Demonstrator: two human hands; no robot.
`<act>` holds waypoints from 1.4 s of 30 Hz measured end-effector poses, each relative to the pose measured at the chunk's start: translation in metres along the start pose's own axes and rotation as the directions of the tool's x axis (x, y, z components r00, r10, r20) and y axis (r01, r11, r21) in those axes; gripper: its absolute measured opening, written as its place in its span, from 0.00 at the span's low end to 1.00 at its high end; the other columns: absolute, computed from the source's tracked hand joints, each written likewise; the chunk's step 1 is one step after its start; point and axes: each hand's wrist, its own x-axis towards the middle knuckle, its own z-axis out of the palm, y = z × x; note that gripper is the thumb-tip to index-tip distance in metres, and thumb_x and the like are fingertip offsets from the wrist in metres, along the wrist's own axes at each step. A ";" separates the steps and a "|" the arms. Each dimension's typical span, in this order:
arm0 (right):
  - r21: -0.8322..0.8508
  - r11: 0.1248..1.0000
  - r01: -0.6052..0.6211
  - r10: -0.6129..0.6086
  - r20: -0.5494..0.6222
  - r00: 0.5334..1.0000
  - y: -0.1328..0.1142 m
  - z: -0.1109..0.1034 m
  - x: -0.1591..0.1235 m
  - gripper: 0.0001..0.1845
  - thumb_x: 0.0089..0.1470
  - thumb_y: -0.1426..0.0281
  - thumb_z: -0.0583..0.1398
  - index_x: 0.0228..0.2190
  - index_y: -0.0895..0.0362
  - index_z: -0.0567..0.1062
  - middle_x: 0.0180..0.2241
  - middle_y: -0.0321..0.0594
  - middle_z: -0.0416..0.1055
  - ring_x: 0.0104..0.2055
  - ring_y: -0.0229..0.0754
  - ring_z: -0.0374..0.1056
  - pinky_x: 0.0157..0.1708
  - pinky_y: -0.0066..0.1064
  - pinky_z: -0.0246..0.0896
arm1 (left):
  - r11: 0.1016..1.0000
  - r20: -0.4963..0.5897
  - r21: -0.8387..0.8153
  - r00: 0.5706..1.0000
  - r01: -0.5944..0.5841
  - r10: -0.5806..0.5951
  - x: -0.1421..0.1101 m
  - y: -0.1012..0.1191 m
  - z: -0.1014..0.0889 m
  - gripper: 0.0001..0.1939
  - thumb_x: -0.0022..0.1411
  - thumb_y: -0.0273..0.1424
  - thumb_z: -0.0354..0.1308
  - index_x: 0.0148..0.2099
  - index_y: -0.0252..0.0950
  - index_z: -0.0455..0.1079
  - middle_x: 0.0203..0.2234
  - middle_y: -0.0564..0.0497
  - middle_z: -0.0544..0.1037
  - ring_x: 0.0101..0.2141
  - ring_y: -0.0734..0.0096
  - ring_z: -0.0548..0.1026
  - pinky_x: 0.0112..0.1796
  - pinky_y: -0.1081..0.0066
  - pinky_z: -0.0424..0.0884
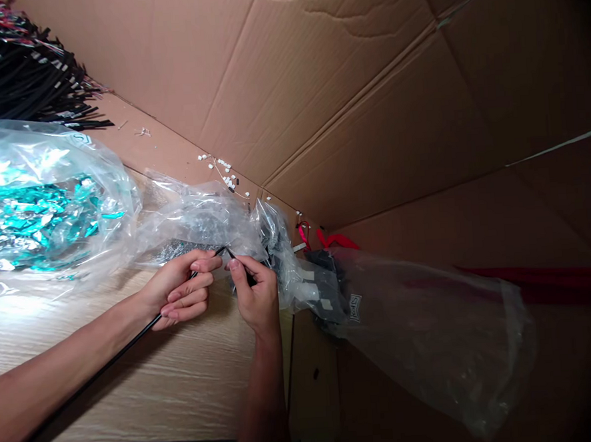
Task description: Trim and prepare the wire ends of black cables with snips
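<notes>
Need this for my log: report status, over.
Left hand gripping black cable. Right hand pinching thin black piece at its end. Clear bag just beyond hands.

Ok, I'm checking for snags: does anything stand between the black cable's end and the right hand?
Nothing visible. The right hand pinches a thin dark piece close by the end of the black cable; the clear bag lies beyond.

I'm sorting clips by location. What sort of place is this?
Probably a workbench for cable work: a pile of black cables lies at the far left, a clear plastic bag of shiny teal pieces sits nearer, and the left hand holds a single cable.
</notes>
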 end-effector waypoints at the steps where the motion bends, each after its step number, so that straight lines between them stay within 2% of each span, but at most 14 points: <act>1: 0.009 1.000 -0.003 0.003 0.001 1.000 0.000 0.000 0.001 0.20 0.69 0.59 0.57 0.30 0.58 0.77 0.24 0.33 0.61 0.28 0.38 0.56 0.30 0.31 0.54 | 1.000 -0.005 0.002 1.000 -0.005 0.005 0.000 0.000 0.001 0.22 0.78 0.35 0.46 0.28 0.38 0.64 0.07 0.58 0.65 0.06 0.80 0.37 0.08 0.80 0.62; 7: 0.042 0.999 -0.005 0.005 0.000 1.000 -0.001 0.004 0.006 0.16 0.68 0.59 0.60 0.37 0.58 0.80 0.29 0.37 0.71 0.32 0.40 0.63 0.33 0.30 0.58 | 0.998 -0.041 0.017 0.997 -0.059 0.060 0.002 0.003 0.003 0.24 0.78 0.33 0.44 0.27 0.37 0.64 0.06 0.57 0.64 0.06 0.79 0.37 0.07 0.79 0.60; 11: 0.073 0.997 0.009 -0.008 -0.019 1.000 -0.004 0.008 0.008 0.15 0.67 0.60 0.61 0.38 0.59 0.81 0.32 0.39 0.75 0.34 0.42 0.67 0.35 0.31 0.62 | 0.997 -0.028 0.008 0.996 -0.082 0.082 0.001 0.006 0.003 0.25 0.78 0.32 0.42 0.27 0.37 0.65 0.06 0.57 0.64 0.06 0.79 0.37 0.07 0.78 0.61; 16: 0.130 0.992 -0.003 0.007 -0.034 0.999 -0.002 0.012 0.007 0.15 0.66 0.59 0.62 0.37 0.58 0.80 0.31 0.38 0.73 0.33 0.41 0.66 0.35 0.31 0.62 | 0.997 -0.003 -0.026 0.998 -0.066 0.066 -0.003 0.006 0.004 0.25 0.78 0.32 0.41 0.26 0.37 0.63 0.06 0.58 0.61 0.06 0.81 0.38 0.07 0.79 0.62; 22: 0.238 0.967 -0.096 0.092 0.027 0.995 0.006 0.013 0.005 0.17 0.66 0.55 0.62 0.38 0.56 0.80 0.26 0.35 0.66 0.27 0.38 0.60 0.27 0.30 0.57 | 0.999 0.036 -0.021 0.998 -0.046 0.047 -0.005 0.007 0.005 0.25 0.79 0.31 0.38 0.27 0.38 0.63 0.06 0.63 0.50 0.06 0.80 0.37 0.08 0.80 0.61; 27: 0.208 0.972 -0.109 0.107 0.020 0.994 0.008 0.015 0.007 0.19 0.65 0.53 0.62 0.37 0.57 0.80 0.24 0.35 0.66 0.28 0.39 0.62 0.26 0.29 0.57 | 0.999 0.047 -0.008 0.998 -0.047 0.047 -0.004 0.008 0.003 0.25 0.79 0.31 0.37 0.27 0.39 0.61 0.06 0.64 0.48 0.06 0.79 0.37 0.08 0.79 0.60; 34: 0.119 0.993 -0.019 0.022 -0.025 0.999 -0.001 0.013 0.010 0.18 0.67 0.57 0.61 0.35 0.57 0.81 0.29 0.38 0.74 0.32 0.41 0.67 0.34 0.31 0.64 | 0.998 0.017 -0.035 0.998 -0.057 0.058 -0.003 0.007 0.004 0.25 0.79 0.32 0.39 0.27 0.39 0.61 0.07 0.64 0.47 0.06 0.80 0.36 0.07 0.80 0.58; 42: 0.126 0.992 -0.013 0.018 -0.044 0.999 -0.004 0.013 0.006 0.16 0.67 0.59 0.61 0.37 0.58 0.82 0.32 0.39 0.77 0.34 0.42 0.70 0.37 0.31 0.65 | 0.999 0.017 -0.028 0.999 -0.034 0.035 -0.006 0.005 0.006 0.24 0.78 0.32 0.39 0.27 0.39 0.61 0.07 0.64 0.47 0.06 0.80 0.37 0.07 0.80 0.60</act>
